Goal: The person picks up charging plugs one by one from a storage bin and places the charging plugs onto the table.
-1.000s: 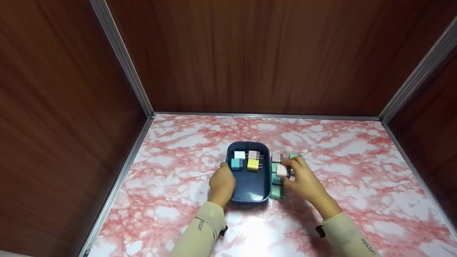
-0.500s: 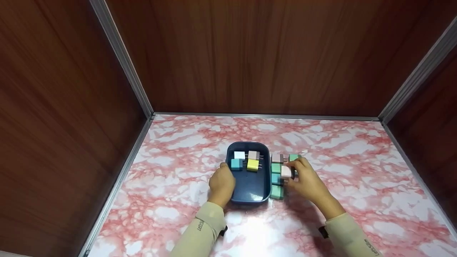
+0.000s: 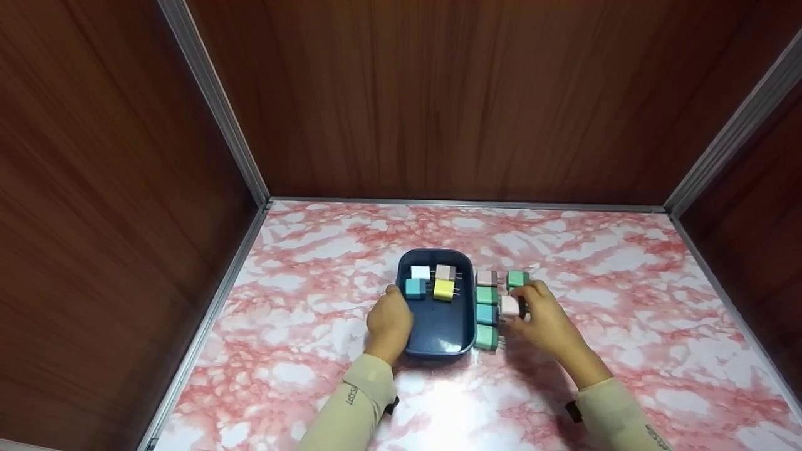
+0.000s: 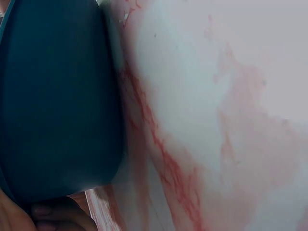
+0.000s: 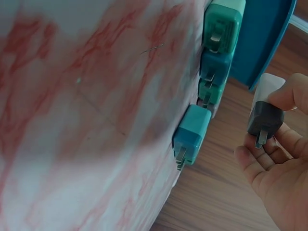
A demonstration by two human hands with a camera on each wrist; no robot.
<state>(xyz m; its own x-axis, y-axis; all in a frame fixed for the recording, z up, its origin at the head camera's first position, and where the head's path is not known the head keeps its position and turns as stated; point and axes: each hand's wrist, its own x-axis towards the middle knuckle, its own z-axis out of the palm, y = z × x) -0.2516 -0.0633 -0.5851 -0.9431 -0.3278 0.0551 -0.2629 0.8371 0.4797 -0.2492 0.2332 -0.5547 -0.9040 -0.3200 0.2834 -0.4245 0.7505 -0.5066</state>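
Taking 12 o'clock as straight away from the person, the left hand grips the 9 o'clock side of the navy tray, while the right hand pinches a pale pink plug between thumb and fingers. A near green plug lies toward 7 from the held plug. The relation that matters is sideways: the tray is at 9 from the held plug, with a blue plug between them. The tray's long axis runs 12 to 6; the held plug lies across it, dark pronged end toward 3. Farther off are a middle green plug at 10, a greyish pink plug at 11 and a far green plug near 12. Four plugs occupy the tray's 12 o'clock half. The left wrist view cuts off most of the left hand, and the right wrist view crops the tray. Whether the held plug touches the tabletop is hard to judge, since the fingers partly cover its dark end.
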